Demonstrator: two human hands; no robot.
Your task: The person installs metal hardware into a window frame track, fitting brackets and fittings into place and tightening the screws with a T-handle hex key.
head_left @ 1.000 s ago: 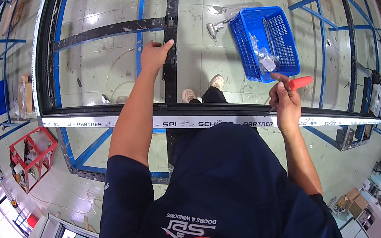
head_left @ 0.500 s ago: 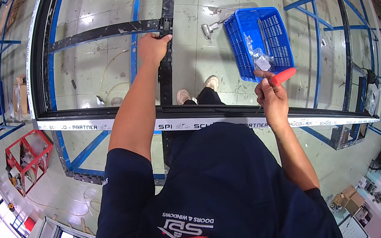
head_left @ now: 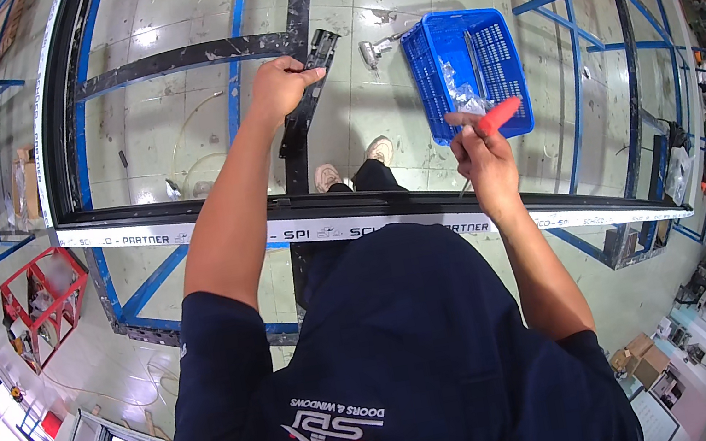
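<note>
My left hand grips a long black metal profile bar that runs away from me inside a large black window frame. My right hand is raised over the frame's near rail and holds a tool with a red handle; the handle sticks up and to the right. Just beyond that hand a blue plastic basket sits on the floor with small clear bags and metal parts in it. My shoes show below the near rail.
The frame lies on blue metal trestles over a pale tiled floor. A small grey power tool lies left of the basket. A red rack stands at the left, cardboard boxes at the lower right.
My left hand has slid farther along the black bar, away from me. My right hand with the red-handled tool has lifted from the near rail and moved toward the blue basket.
</note>
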